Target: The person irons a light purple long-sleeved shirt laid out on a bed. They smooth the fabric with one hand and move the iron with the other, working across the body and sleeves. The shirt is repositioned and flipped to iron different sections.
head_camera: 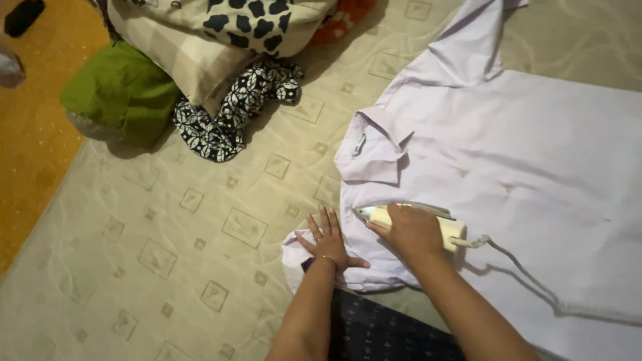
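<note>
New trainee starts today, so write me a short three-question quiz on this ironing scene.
1. True or false: the right hand grips the iron on the pale lilac shirt.
2. What does the left hand do? A) lifts the collar B) presses flat on the shirt sleeve C) holds the cord
3. Fill in: the iron's cord trails off toward the ____ of the picture.

Key
1. True.
2. B: fingers spread, palm down on the sleeve.
3. Right, across the shirt.
</note>
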